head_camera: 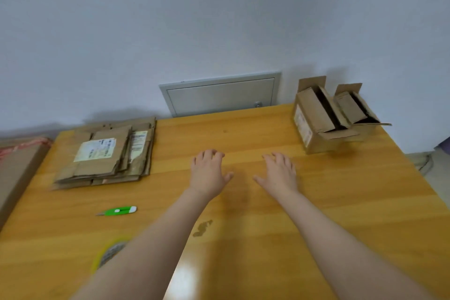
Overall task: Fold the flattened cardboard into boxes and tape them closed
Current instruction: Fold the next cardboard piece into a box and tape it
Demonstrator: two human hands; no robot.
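"Starting with the hands: what has each grip got?"

"Nothing. The left hand (209, 173) and right hand (280, 173) are both palm down over the middle of the bench (243, 129), side by side, thumbs pointing toward each other. Each grip is slack and wide, with the fingers spread; the left fingertips are a little bent. I cannot tell whether the palms touch the wood or are just above it."

"And the cardboard?"

"The cardboard (107, 153) lies flat in a stack at the far left of the bench, well apart from the left hand. The top sheet carries a pale label, and a second label shows on a sheet under it, to the right. The edges are ragged and not squared up."

"Any boxes made up?"

"Two boxes (333, 117) stand at the far right corner, touching each other. The bigger one is on the left and has a label on its side. Both have their top flaps open, and it is dark inside."

"Tools?"

"A green knife (119, 210) lies on the left part of the bench, nearer the person than the stack, with its blade end pointing left. The tape (109, 253), a yellowish roll, lies nearer still. It is blurred and partly hidden by the left forearm."

"Anything else?"

"A dark stain (202, 228) marks the wood between the forearms. A grey panel (219, 95) is set in the wall behind the bench. A big carton (17, 165) sits beside the bench's left edge."
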